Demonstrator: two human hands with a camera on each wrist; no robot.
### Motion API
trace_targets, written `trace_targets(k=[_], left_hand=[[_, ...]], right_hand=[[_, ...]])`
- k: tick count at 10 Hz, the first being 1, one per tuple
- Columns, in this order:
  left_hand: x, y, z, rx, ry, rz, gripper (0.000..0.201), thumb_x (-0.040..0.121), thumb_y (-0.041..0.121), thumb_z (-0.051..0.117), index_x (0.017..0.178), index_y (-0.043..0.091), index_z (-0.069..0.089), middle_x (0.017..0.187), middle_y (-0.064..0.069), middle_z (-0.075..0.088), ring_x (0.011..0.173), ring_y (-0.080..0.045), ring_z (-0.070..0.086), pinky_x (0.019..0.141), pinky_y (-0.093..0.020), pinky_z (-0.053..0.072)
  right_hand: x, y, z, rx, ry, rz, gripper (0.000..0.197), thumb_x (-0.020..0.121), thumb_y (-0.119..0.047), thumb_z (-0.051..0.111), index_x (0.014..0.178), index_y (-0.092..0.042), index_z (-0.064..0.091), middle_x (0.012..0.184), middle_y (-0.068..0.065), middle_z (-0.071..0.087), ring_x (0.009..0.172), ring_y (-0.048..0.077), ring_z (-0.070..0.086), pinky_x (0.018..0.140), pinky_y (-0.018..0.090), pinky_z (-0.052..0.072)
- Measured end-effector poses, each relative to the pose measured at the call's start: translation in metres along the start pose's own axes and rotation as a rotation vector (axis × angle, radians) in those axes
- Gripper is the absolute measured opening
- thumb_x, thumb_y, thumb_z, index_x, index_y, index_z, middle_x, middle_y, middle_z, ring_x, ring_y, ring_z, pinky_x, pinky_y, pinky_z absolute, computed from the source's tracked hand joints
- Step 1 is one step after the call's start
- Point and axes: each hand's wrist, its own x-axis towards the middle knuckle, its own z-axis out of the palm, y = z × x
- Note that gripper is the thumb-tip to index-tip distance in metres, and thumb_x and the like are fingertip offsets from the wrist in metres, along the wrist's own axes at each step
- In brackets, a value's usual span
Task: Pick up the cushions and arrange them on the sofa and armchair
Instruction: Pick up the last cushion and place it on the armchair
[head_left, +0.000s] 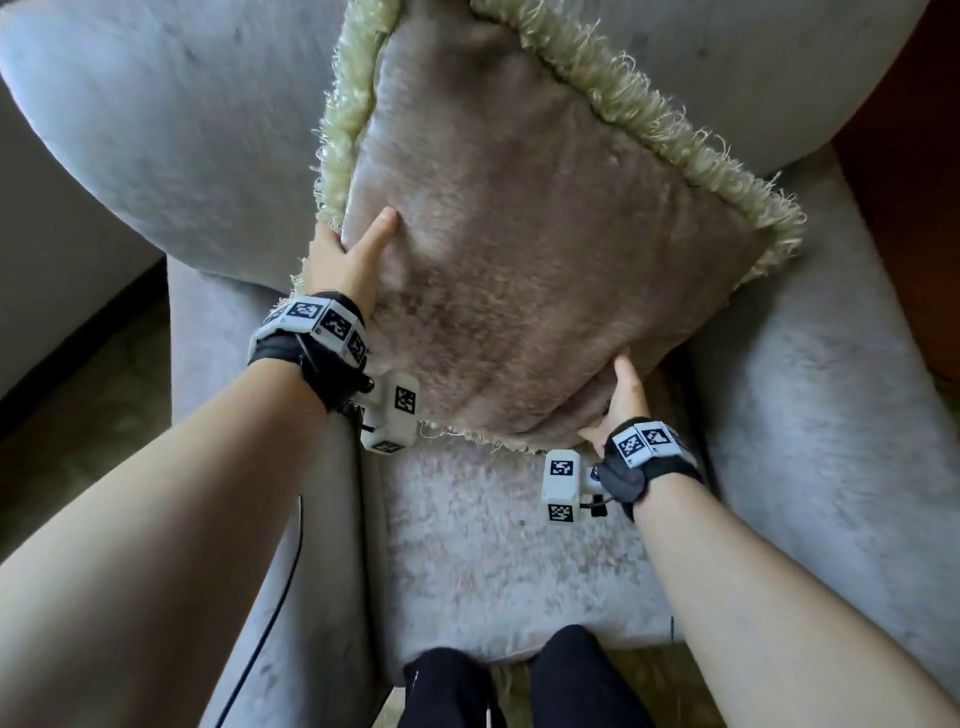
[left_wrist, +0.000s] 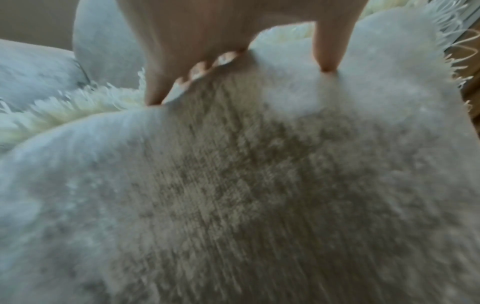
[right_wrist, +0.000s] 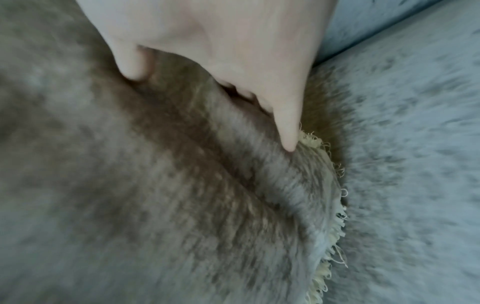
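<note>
Left grip: the cushion (head_left: 509, 249) is held at its left edge by the left hand (head_left: 345, 260); the thumb (head_left: 382, 228) is laid flat on the front face, and in the left wrist view the fingers (left_wrist: 197, 72) are seen curled round the edge, digging into the plush.
Right grip: the lower right corner of the cushion is gripped by the right hand (head_left: 626, 402); in the right wrist view the thumb (right_wrist: 132, 61) is pressed into the front fabric while the fingers (right_wrist: 288, 131) are wrapped round the edge by the fringe, so that a fold of fabric is pinched between them.
Cushion: 1 square cushion of brownish-grey plush, edged with a pale yellow-green fringe (head_left: 649, 104); it is held tilted, 1 corner pointing up, its back leaned against the backrest and its lower edge close above the seat. Whether the lower edge touches the seat cannot be told.
Armchair: a grey plush armchair (head_left: 156, 156), with the seat (head_left: 493, 561) below the cushion and 2 padded arms either side.
Wrists: 2 black straps with white marker blocks (head_left: 311, 317) are worn, 1 on each wrist.
Person: 2 dark trouser legs (head_left: 571, 675) are seen at the front edge of the seat.
Surroundings: a strip of dark floor (head_left: 78, 364) is visible left of the armchair.
</note>
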Motion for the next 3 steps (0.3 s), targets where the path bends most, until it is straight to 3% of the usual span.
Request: trace_targets(k=[1, 2, 3], left_hand=[[-0.013, -0.004, -0.003, 0.075, -0.048, -0.001, 0.057, 0.085, 0.051, 0.071, 0.121, 0.012, 0.053, 0.104, 0.002, 0.057, 0.097, -0.016, 0.051, 0.078, -0.024, 0.039], [-0.04, 0.004, -0.01, 0.121, -0.076, 0.061, 0.07, 0.091, 0.036, 0.071, 0.147, 0.007, 0.041, 0.134, -0.005, 0.055, 0.116, -0.011, 0.05, 0.089, -0.017, 0.036], [-0.072, 0.019, -0.025, 0.16, -0.125, 0.06, 0.077, 0.093, 0.037, 0.068, 0.154, 0.009, 0.031, 0.152, -0.002, 0.042, 0.137, -0.015, 0.044, 0.102, -0.02, 0.036]], right_hand=[[-0.009, 0.001, -0.013, -0.022, 0.004, 0.006, 0.079, 0.081, -0.075, 0.054, 0.138, -0.021, 0.046, 0.138, 0.009, 0.051, 0.129, 0.03, 0.046, 0.107, 0.053, 0.042], [-0.029, -0.005, -0.025, -0.086, 0.002, -0.064, 0.084, 0.086, -0.07, 0.053, 0.151, -0.021, 0.034, 0.157, 0.011, 0.035, 0.141, 0.032, 0.04, 0.099, 0.054, 0.044], [-0.059, -0.018, -0.027, -0.128, -0.001, -0.167, 0.071, 0.091, -0.057, 0.057, 0.147, -0.016, 0.04, 0.154, 0.011, 0.04, 0.136, 0.03, 0.046, 0.09, 0.048, 0.045]])
